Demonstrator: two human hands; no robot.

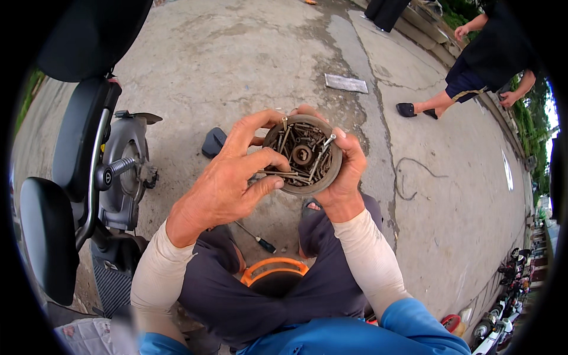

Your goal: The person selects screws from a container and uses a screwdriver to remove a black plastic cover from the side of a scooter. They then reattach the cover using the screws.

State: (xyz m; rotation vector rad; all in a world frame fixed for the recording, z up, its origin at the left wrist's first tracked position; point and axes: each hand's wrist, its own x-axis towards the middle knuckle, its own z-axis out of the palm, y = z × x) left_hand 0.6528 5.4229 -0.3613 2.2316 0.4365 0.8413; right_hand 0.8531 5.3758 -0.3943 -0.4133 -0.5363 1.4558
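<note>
A round rusty metal container (302, 155) full of assorted bolts and screws, with a ringed piece in its middle, is held up before me. My right hand (343, 171) cradles it from the right, thumb on the rim beside a silver bolt (324, 151). My left hand (234, 174) reaches over its left side, thumb and fingers pinched on a long thin bolt (279, 173) at the lower rim. A screwdriver (264, 243) with a dark handle lies on the ground below, near a dark angular plastic piece (213, 142).
A scooter (71, 151) with black seats stands at my left. An orange-rimmed object (274, 265) is between my legs. A flat plate (346, 83) and a cable (408, 195) lie on the concrete. Another person (473, 65) stands upper right; parked two-wheelers (497, 322) line the lower right.
</note>
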